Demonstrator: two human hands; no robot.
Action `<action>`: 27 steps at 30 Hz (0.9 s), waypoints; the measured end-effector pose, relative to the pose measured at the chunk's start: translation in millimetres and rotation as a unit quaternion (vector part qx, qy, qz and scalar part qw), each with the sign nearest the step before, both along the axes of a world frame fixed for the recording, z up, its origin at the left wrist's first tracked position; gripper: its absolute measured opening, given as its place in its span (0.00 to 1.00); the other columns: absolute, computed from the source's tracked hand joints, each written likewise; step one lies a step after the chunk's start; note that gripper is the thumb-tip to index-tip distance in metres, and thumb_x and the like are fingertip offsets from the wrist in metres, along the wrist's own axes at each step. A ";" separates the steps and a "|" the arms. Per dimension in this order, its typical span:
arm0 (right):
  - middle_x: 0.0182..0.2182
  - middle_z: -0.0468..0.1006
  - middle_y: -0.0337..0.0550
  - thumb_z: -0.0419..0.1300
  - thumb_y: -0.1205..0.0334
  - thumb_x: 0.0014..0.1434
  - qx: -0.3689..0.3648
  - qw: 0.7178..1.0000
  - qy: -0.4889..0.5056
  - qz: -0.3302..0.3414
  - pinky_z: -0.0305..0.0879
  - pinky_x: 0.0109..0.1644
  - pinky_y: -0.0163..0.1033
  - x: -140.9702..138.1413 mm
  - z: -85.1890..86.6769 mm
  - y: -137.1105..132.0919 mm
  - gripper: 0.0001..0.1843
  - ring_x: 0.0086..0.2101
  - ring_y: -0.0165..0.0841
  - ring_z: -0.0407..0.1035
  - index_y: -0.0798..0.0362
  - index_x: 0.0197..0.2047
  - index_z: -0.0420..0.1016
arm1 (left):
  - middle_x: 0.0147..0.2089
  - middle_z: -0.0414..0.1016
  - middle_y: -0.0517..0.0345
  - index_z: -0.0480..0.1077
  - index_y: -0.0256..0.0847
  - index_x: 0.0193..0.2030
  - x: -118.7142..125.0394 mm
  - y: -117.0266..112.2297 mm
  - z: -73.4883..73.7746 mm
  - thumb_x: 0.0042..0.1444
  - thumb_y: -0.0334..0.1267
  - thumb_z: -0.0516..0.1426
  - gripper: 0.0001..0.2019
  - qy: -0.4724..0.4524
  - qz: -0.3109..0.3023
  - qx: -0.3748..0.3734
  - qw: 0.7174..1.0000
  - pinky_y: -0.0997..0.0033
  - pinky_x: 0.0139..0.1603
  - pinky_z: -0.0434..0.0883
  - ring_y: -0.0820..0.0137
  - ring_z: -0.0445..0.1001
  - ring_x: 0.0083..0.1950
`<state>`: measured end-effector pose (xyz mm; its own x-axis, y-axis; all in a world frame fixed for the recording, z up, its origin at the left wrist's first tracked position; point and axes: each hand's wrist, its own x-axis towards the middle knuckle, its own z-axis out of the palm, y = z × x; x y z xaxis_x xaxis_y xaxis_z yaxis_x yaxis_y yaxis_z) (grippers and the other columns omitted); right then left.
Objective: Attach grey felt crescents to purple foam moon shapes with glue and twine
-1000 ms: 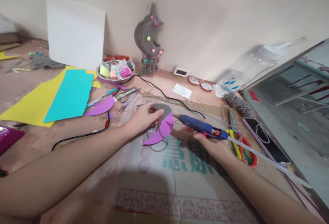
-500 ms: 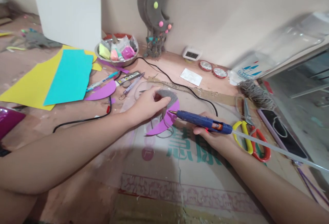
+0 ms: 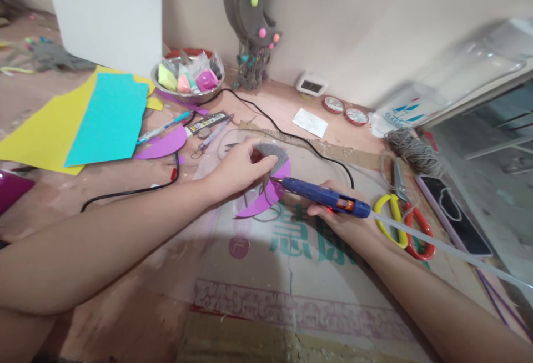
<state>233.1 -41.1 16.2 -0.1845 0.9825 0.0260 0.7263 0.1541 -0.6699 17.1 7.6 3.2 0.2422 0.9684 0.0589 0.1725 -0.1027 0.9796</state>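
Note:
A purple crescent cutout [image 3: 259,206], its upper part covered in wound grey yarn [image 3: 272,155], is pinched between the thumb and fingers of my left hand [image 3: 245,166]. My right hand [image 3: 335,213] is wrapped round a blue hot glue gun [image 3: 325,195], with a long clear glue stick [image 3: 420,235] running out of its back end. The glue gun's metal tip lies at the crescent's inner edge, just below the yarn-covered part; whether it touches cannot be made out. A loose strand of grey yarn curls beneath the crescent.
Scissors with yellow and red handles [image 3: 420,232], a grey yarn bundle [image 3: 414,152] and a phone [image 3: 453,213] lie at right. A black cord [image 3: 287,130] crosses behind my hands. At left are coloured sheets [image 3: 108,119], another purple piece [image 3: 164,144] and a metal bowl [image 3: 187,96].
The glue gun's tip has shifted slightly left and up along the crescent's inner edge. My left hand keeps its hold on the crescent. The whole view has tilted a little.

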 end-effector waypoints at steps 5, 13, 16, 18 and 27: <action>0.22 0.72 0.39 0.61 0.35 0.43 0.005 1.000 -0.005 0.000 0.57 0.27 0.36 -0.5 -1.4 -0.4 0.26 0.25 0.33 0.65 0.51 0.26 0.69 | 0.22 0.64 0.66 0.66 0.37 0.34 0.3 0.8 -1.3 0.51 0.35 0.54 0.05 -0.005 0.003 0.004 1.000 0.79 0.25 0.64 0.78 0.65 0.23; 0.20 0.72 0.40 0.62 0.37 0.44 0.010 1.000 -0.020 -0.005 0.55 0.24 0.36 0.2 -2.5 -0.3 0.23 0.23 0.33 0.65 0.50 0.25 0.69 | 0.24 0.66 0.66 0.66 0.38 0.34 0.6 1.0 -2.1 0.50 0.35 0.54 0.05 -0.010 0.007 0.004 1.000 0.79 0.26 0.64 0.78 0.65 0.24; 0.20 0.72 0.40 0.62 0.38 0.44 0.010 1.000 -0.026 -0.002 0.56 0.24 0.36 0.3 -1.6 0.5 0.22 0.23 0.32 0.65 0.50 0.25 0.69 | 0.23 0.66 0.65 0.66 0.38 0.34 1.0 0.2 -1.4 0.50 0.35 0.54 0.05 -0.006 0.011 -0.002 1.000 0.79 0.26 0.64 0.78 0.65 0.24; 0.21 0.72 0.40 0.62 0.38 0.45 0.011 0.999 -0.030 0.002 0.56 0.24 0.36 0.1 -1.2 1.0 0.22 0.23 0.32 0.65 0.50 0.25 0.69 | 0.23 0.66 0.65 0.66 0.37 0.35 1.2 -0.2 -1.3 0.51 0.36 0.54 0.06 -0.002 0.012 -0.002 1.000 0.78 0.26 0.64 0.78 0.65 0.24; 0.21 0.71 0.39 0.64 0.43 0.45 0.001 1.000 -0.022 -0.004 0.57 0.26 0.37 0.3 -1.9 -0.2 0.19 0.24 0.33 0.64 0.50 0.26 0.69 | 0.23 0.66 0.65 0.67 0.38 0.34 1.3 0.3 -1.3 0.51 0.34 0.54 0.04 -0.003 0.005 0.000 1.000 0.79 0.25 0.63 0.78 0.66 0.24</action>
<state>233.4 -41.3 14.3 -0.1786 0.9837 0.0201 0.7556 0.1502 -0.6376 18.4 7.9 1.9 0.2315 0.9710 0.0602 0.1669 -0.1006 0.9808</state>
